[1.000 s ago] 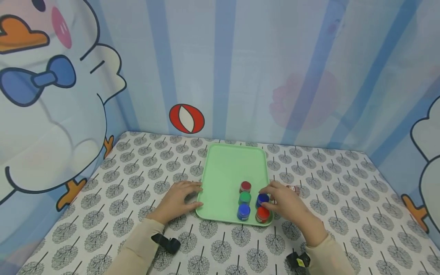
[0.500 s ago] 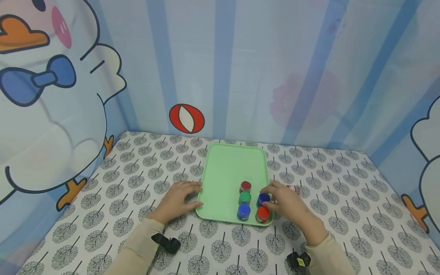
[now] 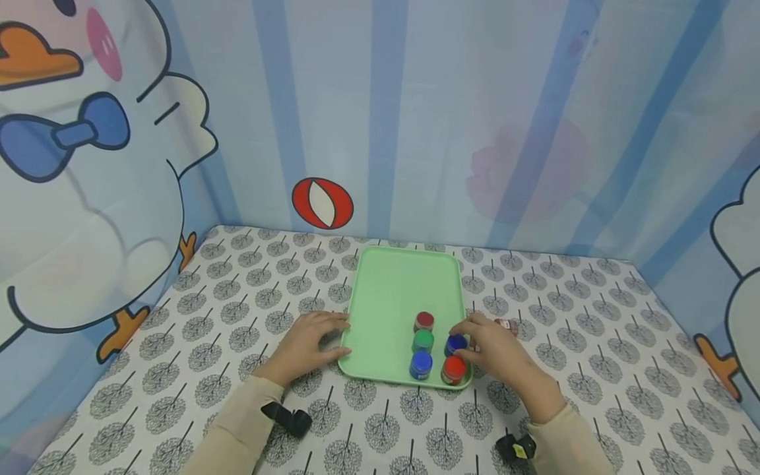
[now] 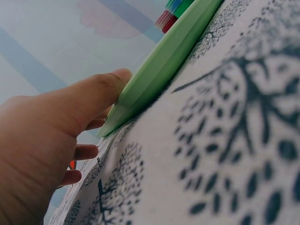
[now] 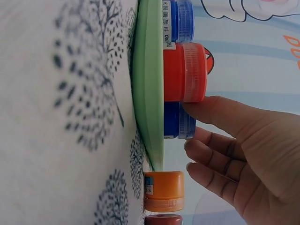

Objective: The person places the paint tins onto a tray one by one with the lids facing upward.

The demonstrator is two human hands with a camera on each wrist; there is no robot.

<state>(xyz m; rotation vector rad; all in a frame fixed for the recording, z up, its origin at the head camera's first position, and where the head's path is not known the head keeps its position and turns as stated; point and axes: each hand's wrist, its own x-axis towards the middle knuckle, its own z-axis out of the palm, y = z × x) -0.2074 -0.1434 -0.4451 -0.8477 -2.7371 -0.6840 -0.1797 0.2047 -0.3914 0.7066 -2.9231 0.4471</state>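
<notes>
In the head view my right hand (image 3: pixel 489 346) pinches a dark blue paint jar (image 3: pixel 454 345) at the right side of a light green tray (image 3: pixel 392 284). The right wrist view has its thumb against the lid of this dark blue jar (image 5: pixel 172 121), behind a red paint jar (image 5: pixel 180 70). Along the tray's left rim, my left hand (image 3: pixel 309 343) rests its thumb and fingertips. Beside the pinched jar stand a dark red jar (image 3: pixel 424 322), a green jar (image 3: pixel 423 341) and a blue jar (image 3: pixel 421 365), in a column.
Outside the tray on the right, an orange jar (image 5: pixel 165 187) and a brownish-red jar (image 5: pixel 163 219) are on the tree-print tablecloth (image 3: pixel 570 343). My right hand hides the orange one from the head view. A striped cartoon curtain (image 3: pixel 439 132) hangs behind the table.
The dark blue jar has shifted slightly to the right, with my right fingers on it. My left hand and the tray have stayed in place.
</notes>
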